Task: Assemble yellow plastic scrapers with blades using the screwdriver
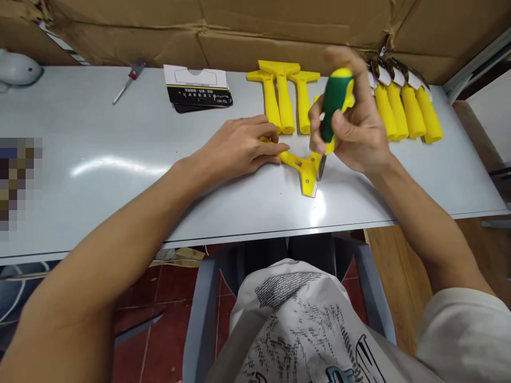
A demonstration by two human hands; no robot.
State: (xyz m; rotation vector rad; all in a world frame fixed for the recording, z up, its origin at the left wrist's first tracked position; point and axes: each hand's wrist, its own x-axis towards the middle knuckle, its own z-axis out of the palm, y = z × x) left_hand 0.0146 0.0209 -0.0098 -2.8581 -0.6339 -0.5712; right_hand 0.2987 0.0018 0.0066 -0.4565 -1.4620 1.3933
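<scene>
A yellow scraper (307,173) lies on the table in front of me, with a metal blade edge and small screws showing on its head. My left hand (253,141) is closed around its handle and presses it to the tabletop. Above the scraper head, my right hand (365,127) grips a green and yellow screwdriver (336,98), slightly blurred. The screwdriver's shaft points down at the head's blade side; whether its tip touches a screw I cannot tell. Just behind my hands lie several yellow scraper pieces (284,96), partly hidden by my right hand.
To the right, several yellow-handled scrapers (403,109) with dark and white heads lie in a row. Black-and-white packaging cards (197,90) and a red-handled screwdriver (130,81) lie at the back left. A white rounded object (18,68) sits in the far left corner. Cardboard (247,32) lines the table's back.
</scene>
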